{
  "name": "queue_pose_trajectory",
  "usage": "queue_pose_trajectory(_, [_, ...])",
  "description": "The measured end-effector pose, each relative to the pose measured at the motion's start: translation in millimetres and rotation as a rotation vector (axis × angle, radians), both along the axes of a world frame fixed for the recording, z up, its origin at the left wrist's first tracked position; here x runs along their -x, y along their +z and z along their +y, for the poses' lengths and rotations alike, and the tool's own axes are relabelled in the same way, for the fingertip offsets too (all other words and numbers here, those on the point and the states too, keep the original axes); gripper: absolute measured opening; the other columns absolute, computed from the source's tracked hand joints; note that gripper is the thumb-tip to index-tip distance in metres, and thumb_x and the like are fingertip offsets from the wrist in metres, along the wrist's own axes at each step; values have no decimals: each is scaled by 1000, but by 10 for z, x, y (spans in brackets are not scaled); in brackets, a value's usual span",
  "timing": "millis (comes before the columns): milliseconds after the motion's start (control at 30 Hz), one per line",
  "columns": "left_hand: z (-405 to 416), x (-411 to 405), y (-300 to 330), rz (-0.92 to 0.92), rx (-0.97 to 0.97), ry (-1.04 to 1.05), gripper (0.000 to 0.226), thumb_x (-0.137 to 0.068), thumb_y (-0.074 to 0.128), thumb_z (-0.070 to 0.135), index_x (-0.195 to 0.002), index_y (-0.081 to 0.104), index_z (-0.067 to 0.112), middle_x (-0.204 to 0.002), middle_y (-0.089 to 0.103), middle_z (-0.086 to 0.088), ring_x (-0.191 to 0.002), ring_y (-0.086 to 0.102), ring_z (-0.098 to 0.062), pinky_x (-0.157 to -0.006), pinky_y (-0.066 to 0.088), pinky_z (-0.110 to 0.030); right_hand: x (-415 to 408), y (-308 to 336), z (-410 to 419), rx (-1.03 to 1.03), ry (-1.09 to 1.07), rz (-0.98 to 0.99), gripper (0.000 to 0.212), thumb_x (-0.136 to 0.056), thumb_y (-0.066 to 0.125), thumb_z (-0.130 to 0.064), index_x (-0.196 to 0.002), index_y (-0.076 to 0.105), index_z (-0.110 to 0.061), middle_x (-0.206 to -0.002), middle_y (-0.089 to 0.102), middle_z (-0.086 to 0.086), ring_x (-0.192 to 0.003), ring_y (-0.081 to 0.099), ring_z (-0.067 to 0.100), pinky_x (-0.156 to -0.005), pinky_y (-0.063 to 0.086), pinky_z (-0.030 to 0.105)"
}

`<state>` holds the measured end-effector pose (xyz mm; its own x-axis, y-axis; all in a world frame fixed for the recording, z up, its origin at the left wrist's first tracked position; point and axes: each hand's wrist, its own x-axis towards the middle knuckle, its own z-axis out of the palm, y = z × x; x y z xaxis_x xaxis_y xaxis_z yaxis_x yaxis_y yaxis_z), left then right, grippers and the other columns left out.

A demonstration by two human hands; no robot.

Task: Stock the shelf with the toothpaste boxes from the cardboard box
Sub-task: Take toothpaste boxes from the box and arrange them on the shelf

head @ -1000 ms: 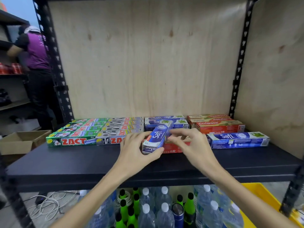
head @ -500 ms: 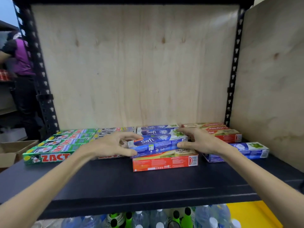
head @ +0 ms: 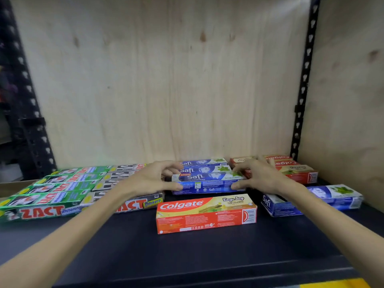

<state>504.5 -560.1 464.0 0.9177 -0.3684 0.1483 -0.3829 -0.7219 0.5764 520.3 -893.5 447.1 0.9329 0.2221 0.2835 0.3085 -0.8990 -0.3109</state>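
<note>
Behind the lone Colgate box [head: 205, 214], mid-shelf [head: 145, 256], I have my left hand [head: 153, 179] and right hand [head: 261, 176] each pinching an end of a Safi box [head: 207, 182]. I'd slide it back square against the two Safi behind, ends flush. I count four Safi, roughly five Colgate.
</note>
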Motion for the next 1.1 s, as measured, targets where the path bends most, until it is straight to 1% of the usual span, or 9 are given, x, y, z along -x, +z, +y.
queue_pose_trajectory(133, [-27, -23, -169, -169, -92, 57, 48, -80, 82, 35, -124, 63, 32, -120, 64, 19, -110, 58, 6, -95, 49, -21, -51, -11, 43, -13, -14, -26, 62, -57, 79, -72, -112, 64, -46, -106, 48, -12, -109, 27, 15, -89, 23, 34])
queue_pose_trajectory(200, [-43, -24, -194, -252, -96, 84, 46, -78, 82, 32, -121, 64, 32, -117, 63, 14, -108, 59, -1, -91, 49, -23, -53, -6, 60, -22, -4, -56, 67, -54, 80, -72, -111, 64, -42, -104, 53, -14, -110, 32, 13, -86, 23, 32])
queue_pose_trajectory(233, [-48, -19, -197, -275, -95, 94, 47, -78, 82, 30, -121, 64, 31, -118, 61, 12, -109, 58, -4, -88, 48, -18, -64, -6, 73, -13, 7, -84, 71, -52, 79, -73, -112, 61, -39, -101, 58, -16, -109, 37, 12, -85, 24, 33])
queue_pose_trajectory(300, [-53, -11, -196, -293, -133, 120, 51, -78, 81, 30, -125, 61, 30, -123, 55, 10, -113, 52, -6, -82, 39, -11, -69, 16, 111, 24, 33, -130, 79, -51, 79, -74, -115, 53, -36, -95, 64, -17, -105, 44, 10, -84, 26, 34])
queue_pose_trajectory(433, [-56, -7, -189, -274, -191, 185, 61, -73, 84, 39, -128, 57, 34, -132, 49, 5, -123, 44, -12, -90, 34, -25, -136, 19, 220, 113, 36, -169, 90, -49, 78, -76, -121, 47, -32, -93, 61, -14, -103, 45, 14, -86, 29, 34])
queue_pose_trajectory(567, [-85, 8, -183, -240, -154, 237, 66, -74, 85, 42, -133, 58, 28, -136, 51, 4, -115, 47, -7, -89, 34, -22, -237, -74, 301, 202, -7, -226, 100, -48, 73, -83, -129, 44, -31, -103, 66, -1, -108, 48, 24, -91, 34, 37])
queue_pose_trajectory(733, [-148, 61, -177, -278, -217, 240, 55, -83, 78, 38, -131, 62, 17, -132, 58, -2, -118, 52, -15, -84, 38, -23, -144, -75, 301, 229, -39, -269, 92, -57, 70, -82, -129, 47, -29, -110, 64, 2, -109, 45, 24, -92, 31, 35])
queue_pose_trajectory(833, [-153, 91, -163, -268, -282, 209, 54, -87, 73, 42, -131, 62, 15, -129, 56, -3, -116, 51, -16, -88, 40, -25, -43, -72, 337, 264, -43, -303, 84, -67, 70, -75, -132, 51, -26, -117, 61, 5, -112, 42, 24, -91, 26, 33])
queue_pose_trajectory(1100, [-158, 125, -134, -221, -365, 178, 58, -90, 67, 48, -137, 56, 16, -138, 49, -3, -125, 45, -16, -99, 41, -30, 41, 2, 295, 183, -31, -261, 84, -61, 70, -79, -126, 63, -25, -110, 71, -5, -111, 52, 17, -91, 26, 35])
